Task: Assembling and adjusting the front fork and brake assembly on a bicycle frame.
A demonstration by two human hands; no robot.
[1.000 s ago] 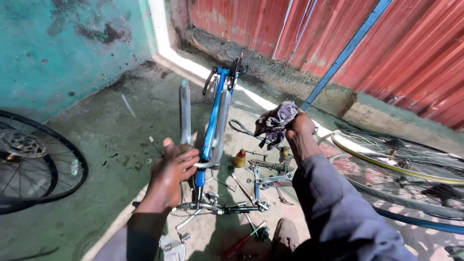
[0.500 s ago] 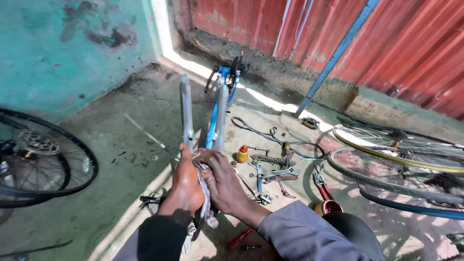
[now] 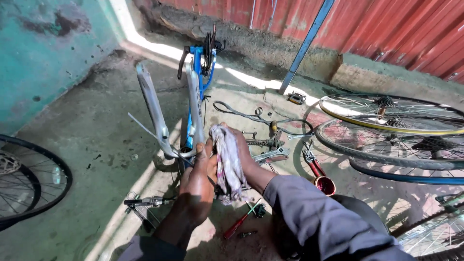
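a rough concrete floor (image 3: 96, 145) fills the lower and left part of the frame, with a teal painted wall (image 3: 43, 53) at the upper left and a red corrugated metal wall (image 3: 396, 29) along the top right; sunlight falls in a strip across the floor. in the centre an upturned blue and silver bicycle frame (image 3: 195, 92) stands with its silver fork (image 3: 153, 116) pointing up. the left hand (image 3: 197, 186) is curled around the frame's lower tube, fingers closed on it. the right hand (image 3: 241, 154) is wrapped around a pale, stained rag (image 3: 227, 166), pressing it against the same part of the frame beside the left hand. spanners and pliers (image 3: 270, 145) lie just right of the hands, a red-handled screwdriver (image 3: 237, 224) below them. loose wheels (image 3: 396, 130) lie at the right, another wheel (image 3: 29, 183) at the left edge.
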